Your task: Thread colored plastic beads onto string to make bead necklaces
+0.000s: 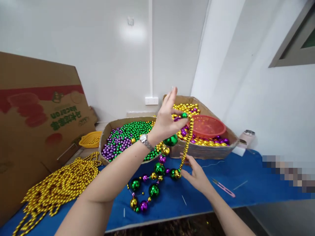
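On a blue table (169, 203), taking the worker's right hand (194, 172) as clock centre, a beaded string (154, 190) of large green, gold and purple beads lies looped at 8 o'clock. Pink snips (225, 189) lie at 4. The right hand is half curled beside the lower end of a gold strand (187, 144); I cannot tell whether it grips. At 11, the raised left hand (167, 119), wearing a watch (146, 142), pinches the strand's top between thumb and forefinger, beside a small green bead (184, 115); its other fingers point upward. Gold bead chains (69, 183) heap at 9. Farther back, a box (103, 134) of green and purple beads sits at 10, and a red basket (209, 126) rests among gold beads at 1.
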The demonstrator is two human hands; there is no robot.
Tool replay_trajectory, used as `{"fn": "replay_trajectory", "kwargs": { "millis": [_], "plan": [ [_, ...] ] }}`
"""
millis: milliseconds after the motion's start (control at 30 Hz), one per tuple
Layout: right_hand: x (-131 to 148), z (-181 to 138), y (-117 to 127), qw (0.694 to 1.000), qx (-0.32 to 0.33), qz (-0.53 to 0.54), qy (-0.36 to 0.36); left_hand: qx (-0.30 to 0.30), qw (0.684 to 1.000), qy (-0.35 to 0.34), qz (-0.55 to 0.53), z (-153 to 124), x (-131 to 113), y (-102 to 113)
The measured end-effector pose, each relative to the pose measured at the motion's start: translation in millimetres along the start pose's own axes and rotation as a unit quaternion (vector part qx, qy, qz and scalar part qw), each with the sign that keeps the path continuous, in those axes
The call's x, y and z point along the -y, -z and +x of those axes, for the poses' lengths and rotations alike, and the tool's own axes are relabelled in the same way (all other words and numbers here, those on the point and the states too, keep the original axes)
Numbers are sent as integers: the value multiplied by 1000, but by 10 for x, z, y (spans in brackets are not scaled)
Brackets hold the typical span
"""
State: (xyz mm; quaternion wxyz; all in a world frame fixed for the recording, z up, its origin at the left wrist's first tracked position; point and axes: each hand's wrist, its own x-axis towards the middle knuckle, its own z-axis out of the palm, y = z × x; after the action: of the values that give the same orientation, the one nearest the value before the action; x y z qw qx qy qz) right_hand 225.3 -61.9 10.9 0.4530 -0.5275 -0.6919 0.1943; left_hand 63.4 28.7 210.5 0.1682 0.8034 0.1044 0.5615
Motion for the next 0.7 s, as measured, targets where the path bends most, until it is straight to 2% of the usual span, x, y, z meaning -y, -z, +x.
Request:
{"fn": "replay_trajectory", "kwargs": {
  "millis": [267,367,433,567,700],
  "plan": [
    [626,572,-382,980,79,184,16,3,998,-26,65,542,-419,113],
    [865,595,-334,971,83,223,5,-2,998,-20,64,685,-480,198],
    [1005,530,-117,970,70,233,-5,-26,998,-4,51,757,-465,289],
    [1267,290,607,969,33,243,-29,-97,994,41,-11,750,-312,423],
    [1544,78,1272,977,-15,205,-54,-100,988,86,-74,600,-154,325]
  ]
}}
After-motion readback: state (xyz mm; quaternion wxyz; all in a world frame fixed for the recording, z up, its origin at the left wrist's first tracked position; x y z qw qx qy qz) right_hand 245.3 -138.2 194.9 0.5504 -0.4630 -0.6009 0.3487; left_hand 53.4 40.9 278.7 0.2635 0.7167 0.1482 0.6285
